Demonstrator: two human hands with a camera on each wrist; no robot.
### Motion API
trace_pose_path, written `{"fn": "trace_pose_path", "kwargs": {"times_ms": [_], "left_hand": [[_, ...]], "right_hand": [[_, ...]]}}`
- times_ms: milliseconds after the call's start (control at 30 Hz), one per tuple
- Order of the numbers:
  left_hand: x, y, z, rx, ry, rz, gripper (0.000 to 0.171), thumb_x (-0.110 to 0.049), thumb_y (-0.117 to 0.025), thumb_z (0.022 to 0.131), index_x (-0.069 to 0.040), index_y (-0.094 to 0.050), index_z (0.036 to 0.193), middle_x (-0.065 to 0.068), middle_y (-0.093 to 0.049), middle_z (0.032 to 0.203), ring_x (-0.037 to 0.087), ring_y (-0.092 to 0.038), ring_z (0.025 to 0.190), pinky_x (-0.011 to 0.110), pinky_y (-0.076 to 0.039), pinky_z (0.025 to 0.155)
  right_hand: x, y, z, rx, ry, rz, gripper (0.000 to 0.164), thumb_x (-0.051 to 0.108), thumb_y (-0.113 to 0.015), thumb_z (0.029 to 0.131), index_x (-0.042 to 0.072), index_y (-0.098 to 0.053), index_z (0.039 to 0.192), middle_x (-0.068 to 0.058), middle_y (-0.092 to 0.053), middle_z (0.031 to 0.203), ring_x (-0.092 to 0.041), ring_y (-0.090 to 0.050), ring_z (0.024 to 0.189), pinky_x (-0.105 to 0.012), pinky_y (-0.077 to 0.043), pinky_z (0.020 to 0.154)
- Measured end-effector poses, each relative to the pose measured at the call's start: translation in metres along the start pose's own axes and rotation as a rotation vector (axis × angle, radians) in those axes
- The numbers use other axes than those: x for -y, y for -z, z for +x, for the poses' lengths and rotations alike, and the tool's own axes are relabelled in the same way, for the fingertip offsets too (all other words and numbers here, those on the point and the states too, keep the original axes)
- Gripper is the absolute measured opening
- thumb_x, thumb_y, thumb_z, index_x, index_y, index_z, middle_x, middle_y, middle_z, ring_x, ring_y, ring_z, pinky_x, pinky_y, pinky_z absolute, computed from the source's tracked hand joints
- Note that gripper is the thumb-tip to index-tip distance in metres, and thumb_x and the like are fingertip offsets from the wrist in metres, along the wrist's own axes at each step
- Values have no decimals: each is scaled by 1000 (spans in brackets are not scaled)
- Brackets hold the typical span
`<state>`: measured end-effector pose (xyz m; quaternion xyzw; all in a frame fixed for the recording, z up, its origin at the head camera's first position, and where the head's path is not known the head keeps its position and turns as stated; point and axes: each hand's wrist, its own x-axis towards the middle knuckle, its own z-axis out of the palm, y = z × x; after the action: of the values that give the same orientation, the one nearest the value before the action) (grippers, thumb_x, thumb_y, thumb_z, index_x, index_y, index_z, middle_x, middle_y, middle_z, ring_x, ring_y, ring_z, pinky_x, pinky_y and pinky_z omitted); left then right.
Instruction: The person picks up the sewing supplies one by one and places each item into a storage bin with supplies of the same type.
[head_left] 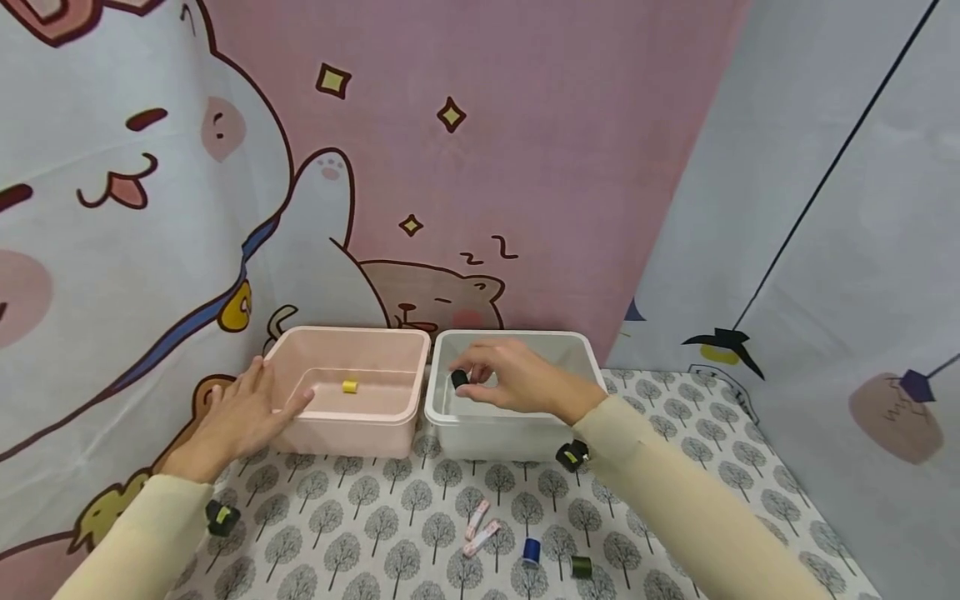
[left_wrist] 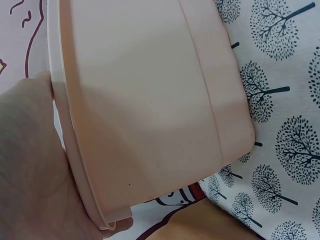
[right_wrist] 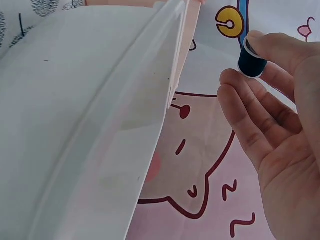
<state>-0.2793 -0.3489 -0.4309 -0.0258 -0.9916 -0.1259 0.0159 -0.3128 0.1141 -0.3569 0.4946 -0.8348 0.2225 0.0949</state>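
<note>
My right hand (head_left: 513, 377) pinches a dark spool of thread (head_left: 460, 379) between thumb and fingers, above the pale grey bin (head_left: 495, 433). The right wrist view shows the spool (right_wrist: 252, 61) with its light rim, held upright-ish at the fingertips, beside the bin's wall (right_wrist: 75, 100). With fingers spread, my left hand (head_left: 243, 412) rests at the left rim of the pink bin (head_left: 345, 435). Up close in the left wrist view, that hand (left_wrist: 40, 165) lies along the rim of the pink bin (left_wrist: 145, 100). A yellow spool of thread (head_left: 349, 387) lies inside the pink bin.
On the tree-print cloth (head_left: 360, 533) in front of the bins lie two small pale pink strips (head_left: 481, 538), a blue spool of thread (head_left: 531, 552) and an olive-green spool (head_left: 581, 567). A cartoon-print curtain (head_left: 525, 167) hangs right behind the bins.
</note>
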Motion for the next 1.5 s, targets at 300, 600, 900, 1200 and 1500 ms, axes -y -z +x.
{"fn": "trace_pose_path", "kwargs": {"times_ms": [300, 600, 900, 1200, 1500], "left_hand": [[3, -3, 1, -5, -4, 2, 120, -80, -39, 116, 18, -9, 178, 47, -1, 186, 84, -17, 162, 97, -8, 131], [4, -4, 2, -20, -12, 8, 119, -78, -40, 116, 19, -11, 177, 48, -3, 186, 81, -17, 165, 97, -9, 131], [4, -5, 2, -11, -5, -1, 122, -83, -37, 114, 18, -10, 178, 47, -2, 186, 78, -6, 170, 98, -4, 131], [4, 1, 0, -8, -5, 9, 121, -81, -36, 116, 20, -9, 177, 48, -1, 186, 77, -3, 171, 99, -3, 129], [3, 1, 0, 12, -9, 4, 123, -83, -35, 115, 20, -9, 177, 48, -1, 186, 77, -4, 171, 99, -3, 130]], "right_hand": [[-6, -4, 26, 26, -49, 34, 31, 22, -86, 108, 9, -84, 136, -6, -81, 114, -13, -84, 96, -21, -69, 90], [-11, -10, 56, 51, -88, 16, 37, 23, -87, 107, 7, -82, 140, -8, -81, 118, -13, -81, 96, -21, -68, 89], [-11, -21, 81, 66, -119, -38, 36, 26, -85, 109, 12, -82, 142, -8, -83, 121, -16, -82, 103, -23, -66, 93], [-8, -32, 106, 84, -187, -86, 38, 29, -84, 110, 17, -81, 145, -4, -82, 127, -15, -81, 108, -30, -68, 95], [-13, -41, 120, 87, -263, -76, 37, 28, -83, 111, 15, -81, 145, -7, -84, 132, -22, -82, 119, -42, -67, 106]]}}
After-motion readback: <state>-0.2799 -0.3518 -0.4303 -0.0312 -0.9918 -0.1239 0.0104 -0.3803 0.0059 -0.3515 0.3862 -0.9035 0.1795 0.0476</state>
